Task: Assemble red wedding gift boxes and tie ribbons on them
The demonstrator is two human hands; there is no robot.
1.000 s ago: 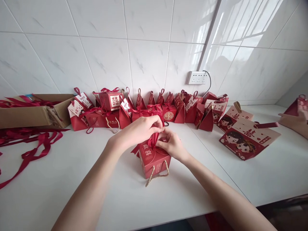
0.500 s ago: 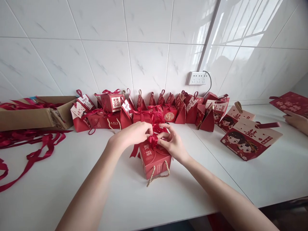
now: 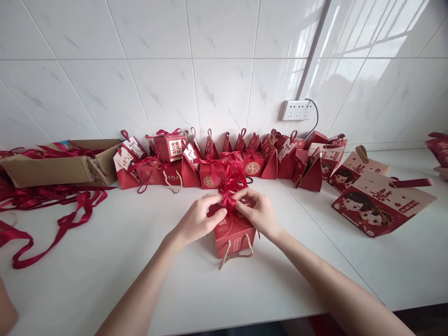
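Observation:
A red gift box (image 3: 234,238) with gold lettering and a twisted gold cord handle (image 3: 241,255) stands on the white table in front of me. On its top sits a red ribbon (image 3: 229,203), gathered into a bow. My left hand (image 3: 203,217) pinches the ribbon from the left, thumb and fingers close to the knot. From the right, my right hand (image 3: 257,210) grips the ribbon between thumb and forefinger. Fingers partly cover the knot and the box's top.
Behind stands a row of finished-looking red gift boxes (image 3: 252,167) along the tiled wall. A cardboard box (image 3: 49,170) of ribbons and loose red ribbon (image 3: 63,226) lie left. Printed paper bags (image 3: 378,210) stand right. Part of another person's hand (image 3: 441,172) shows at the right edge.
My left hand has turned, bringing its thumb into view beside the bow. Both hands stay at the ribbon. The view has shifted slightly left, and skin now shows at the lower left edge.

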